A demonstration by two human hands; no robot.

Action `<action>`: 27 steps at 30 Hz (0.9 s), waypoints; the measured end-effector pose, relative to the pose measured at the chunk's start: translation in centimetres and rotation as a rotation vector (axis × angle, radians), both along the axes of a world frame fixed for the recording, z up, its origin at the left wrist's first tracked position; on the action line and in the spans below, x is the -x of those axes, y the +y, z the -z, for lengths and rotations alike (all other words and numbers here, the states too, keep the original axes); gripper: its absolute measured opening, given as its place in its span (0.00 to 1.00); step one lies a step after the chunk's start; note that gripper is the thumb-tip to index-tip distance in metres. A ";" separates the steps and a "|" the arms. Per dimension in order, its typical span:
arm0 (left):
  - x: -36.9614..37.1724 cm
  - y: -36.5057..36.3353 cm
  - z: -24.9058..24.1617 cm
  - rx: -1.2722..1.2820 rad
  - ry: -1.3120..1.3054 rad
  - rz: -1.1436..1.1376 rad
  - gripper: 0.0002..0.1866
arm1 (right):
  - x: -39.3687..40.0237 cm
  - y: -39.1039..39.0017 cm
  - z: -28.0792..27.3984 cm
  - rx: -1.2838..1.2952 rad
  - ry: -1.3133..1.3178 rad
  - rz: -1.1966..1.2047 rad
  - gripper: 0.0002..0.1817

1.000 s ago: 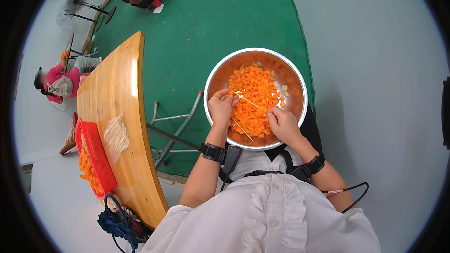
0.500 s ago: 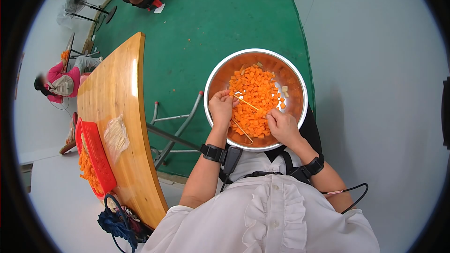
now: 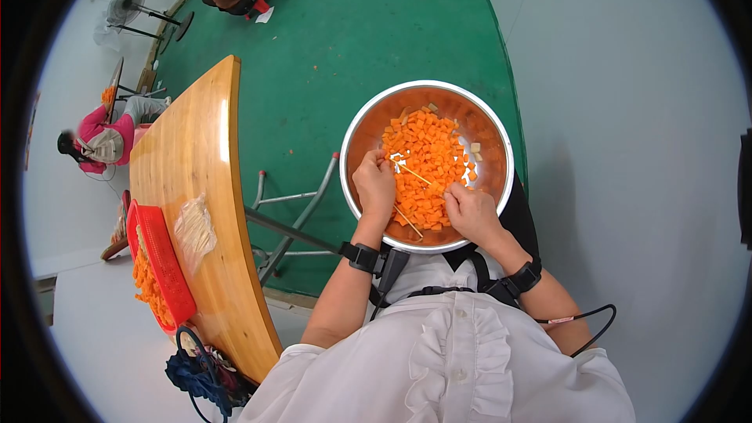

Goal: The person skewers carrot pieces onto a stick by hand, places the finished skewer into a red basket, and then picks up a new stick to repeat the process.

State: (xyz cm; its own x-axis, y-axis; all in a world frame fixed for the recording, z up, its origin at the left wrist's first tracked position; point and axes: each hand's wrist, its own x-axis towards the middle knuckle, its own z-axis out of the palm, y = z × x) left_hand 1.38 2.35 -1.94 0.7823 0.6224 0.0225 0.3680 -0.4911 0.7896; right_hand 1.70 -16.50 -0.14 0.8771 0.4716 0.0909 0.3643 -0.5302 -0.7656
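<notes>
A: What is far to the left of the hands?

B: A person in a pink top [image 3: 98, 141] sits there, well apart from the hands. Closer to them is a wooden table [image 3: 192, 164]. On its near end lies a red tray [image 3: 163, 258] with orange pieces, and just beside the tray is a clear plastic bag [image 3: 194, 227]. A metal frame [image 3: 294, 219] stands between the table and the left hand, on the green mat [image 3: 329, 39].

A: And the left hand?

B: The left hand [image 3: 375, 188] is inside the metal bowl [image 3: 356, 121], at its left side. Its fingers are curled and closed around a thin wooden stick [image 3: 413, 174]. The stick's end points to the right, over the carrot cubes [image 3: 427, 160]. A second stick [image 3: 407, 221] lies below this hand, on the cubes.

A: Where are the cubes?

B: They are heaped in the middle of the bowl, between the two hands and beyond them. The bowl rests on the person's lap.

A: And the right hand?

B: The right hand [image 3: 472, 211] is at the near right side of the bowl. Its fingers are bent down and touch the cubes. I cannot tell if it pinches one. Both wrists wear black bands [image 3: 526, 276].
</notes>
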 end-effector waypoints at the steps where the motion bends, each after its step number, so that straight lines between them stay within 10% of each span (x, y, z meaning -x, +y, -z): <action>1: 0.0 0.0 -0.1 -0.014 0.006 0.003 0.08 | 0.0 0.0 0.0 0.003 -0.005 -0.003 0.08; 13: -0.2 -0.1 -1.1 0.104 0.054 -0.011 0.08 | 0.1 0.7 1.3 -0.078 -0.057 -0.049 0.08; 16: 0.1 0.0 -0.9 0.023 0.055 0.031 0.09 | -1.4 0.1 0.1 -0.686 1.420 0.066 0.08; 20: 0.1 0.2 -0.7 -0.137 0.037 0.085 0.09 | -2.0 -0.1 -0.8 -0.726 1.569 0.078 0.08; 23: 0.1 0.0 -1.6 -0.185 0.059 0.096 0.09 | -1.4 0.6 -0.4 -0.564 1.376 0.028 0.08; 27: -0.1 -0.5 -2.1 -0.200 0.013 0.126 0.08 | 0.2 1.2 0.8 -0.026 0.144 -0.025 0.06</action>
